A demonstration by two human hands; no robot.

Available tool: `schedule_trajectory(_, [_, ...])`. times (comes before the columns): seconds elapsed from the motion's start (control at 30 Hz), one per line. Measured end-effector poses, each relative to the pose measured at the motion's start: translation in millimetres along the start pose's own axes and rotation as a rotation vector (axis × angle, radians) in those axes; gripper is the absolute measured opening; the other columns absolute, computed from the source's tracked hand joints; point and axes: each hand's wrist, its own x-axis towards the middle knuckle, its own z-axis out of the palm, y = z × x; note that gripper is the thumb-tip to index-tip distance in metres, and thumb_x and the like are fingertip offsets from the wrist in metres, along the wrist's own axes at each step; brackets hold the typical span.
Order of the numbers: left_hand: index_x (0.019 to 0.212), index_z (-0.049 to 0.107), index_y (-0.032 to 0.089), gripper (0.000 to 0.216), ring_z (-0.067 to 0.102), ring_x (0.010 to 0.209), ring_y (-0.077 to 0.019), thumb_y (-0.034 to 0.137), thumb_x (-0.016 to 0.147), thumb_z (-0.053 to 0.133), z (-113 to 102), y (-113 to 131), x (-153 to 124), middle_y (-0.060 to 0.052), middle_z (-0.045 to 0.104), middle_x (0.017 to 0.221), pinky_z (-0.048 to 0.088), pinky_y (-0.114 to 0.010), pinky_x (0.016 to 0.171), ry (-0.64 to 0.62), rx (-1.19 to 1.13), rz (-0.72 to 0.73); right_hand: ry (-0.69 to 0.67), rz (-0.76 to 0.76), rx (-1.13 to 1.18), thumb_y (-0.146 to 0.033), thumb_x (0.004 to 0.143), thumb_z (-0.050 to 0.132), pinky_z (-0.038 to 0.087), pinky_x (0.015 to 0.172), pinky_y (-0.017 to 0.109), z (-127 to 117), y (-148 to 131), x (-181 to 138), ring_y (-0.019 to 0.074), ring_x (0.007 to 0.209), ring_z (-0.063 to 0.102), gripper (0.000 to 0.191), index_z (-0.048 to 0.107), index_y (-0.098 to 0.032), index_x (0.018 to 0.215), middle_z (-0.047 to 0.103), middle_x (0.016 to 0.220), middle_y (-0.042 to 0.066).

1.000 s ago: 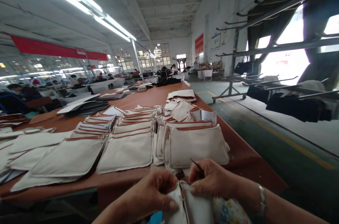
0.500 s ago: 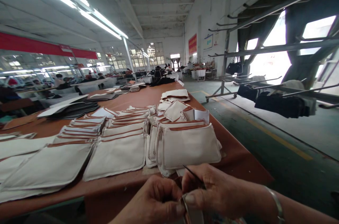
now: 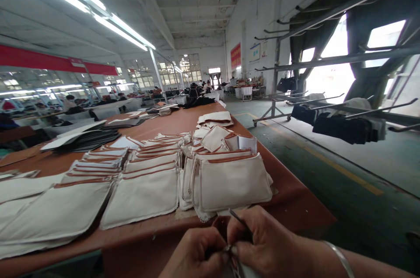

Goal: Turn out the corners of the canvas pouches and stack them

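At the bottom edge my left hand [image 3: 197,256] and my right hand [image 3: 265,245] are both closed, pinching the brown-trimmed edge of a white fabric pouch [image 3: 236,267] that is mostly cut off by the frame. A thin dark pointed tool [image 3: 238,219] sticks up from my right hand's fingers. Just beyond my hands lies a finished white pouch with a brown zip [image 3: 231,181] on the brown table [image 3: 295,208].
Rows of overlapping white pouches [image 3: 141,190] cover the table's near half, with dark panels [image 3: 85,138] and more piles farther back. A metal rack [image 3: 341,116] holding dark fabric stands on the right across a green aisle. People work at distant benches [image 3: 68,103].
My hands and the pouch have sunk toward the bottom of the view, so less of the pouch shows. The camera has shifted slightly left and upward.
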Motion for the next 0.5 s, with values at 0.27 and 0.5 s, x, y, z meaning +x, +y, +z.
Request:
schedule_trajectory(0.27, [0.064, 0.052, 0.016, 0.06, 0.026, 0.053, -0.0084, 0.073, 0.065, 0.071, 5.9, -28.4, 13.6, 0.004, 0.037, 0.057, 0.016, -0.025, 0.052, -0.115, -0.376, -0.04, 0.06, -0.762, -0.757, -0.015, 0.094, 0.044, 0.034, 0.05, 0.027, -5.0, 18.2, -11.3, 0.0144, 0.058, 0.048, 0.018, 0.059, -0.017, 0.084, 0.059, 0.068, 0.003])
schedule_trajectory(0.5, [0.074, 0.062, 0.012, 0.056, 0.03, 0.057, -0.0089, 0.068, 0.077, 0.065, 3.7, -13.0, -1.9, 0.002, 0.044, 0.063, 0.017, -0.025, 0.052, -0.105, -0.186, 0.07, 0.011, -0.168, 0.092, -0.044, 0.102, 0.042, 0.04, 0.056, 0.02, -6.5, 25.3, -20.5, 0.0113, 0.063, 0.053, 0.033, 0.059, -0.016, 0.106, 0.061, 0.08, 0.003])
